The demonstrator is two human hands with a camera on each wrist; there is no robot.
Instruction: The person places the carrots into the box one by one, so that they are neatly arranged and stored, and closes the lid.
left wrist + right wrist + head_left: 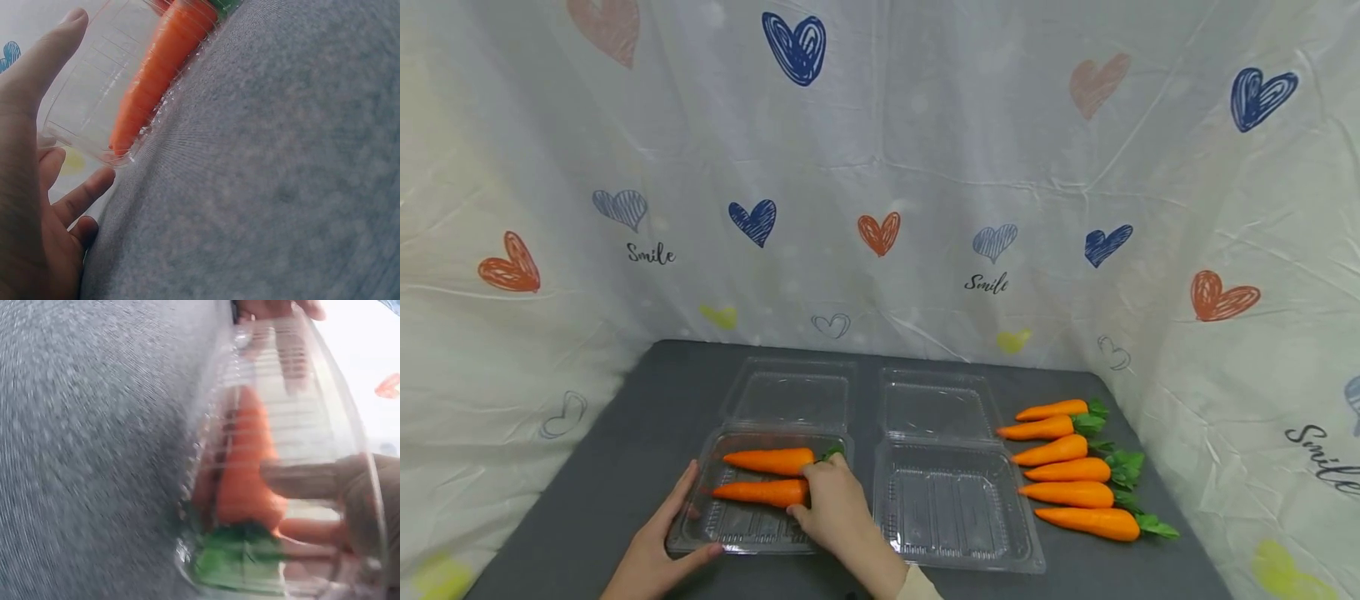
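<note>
Pinching the thick end of the near orange tapered carrot (758, 492): that's the right hand (838, 504), thumb on the near side, fingers over the far side. Right wrist view is blurred, so exact fingertip contact is hard to read; the green leafy top (244, 556) shows there through the clear wall, down by the fingers. Carrot sits inside the left clear plastic hinged container (737, 527), tip pointing left, away from the right-hand grip and toward the left hand (658, 537). Left hand is spread, thumb along the container's near edge, fingers at its left side, straddling the near left corner. Far orange carrot (767, 461) lies in the same container, just beyond the right-hand grip, roughly parallel, its leaves partly behind the fingers. That container's clear lid (793, 400) is folded back flat, beyond both hands. Just right of the right hand: second clear plastic hinged container (940, 500), its lid (936, 408) also folded back on the far side. Farther right of the grip, well apart: row of six orange carrots (1067, 471), tips left, leaves right. All on the dark grey tabletop (625, 442) under both hands. White heart-print cloth (820, 150) hangs behind.
</note>
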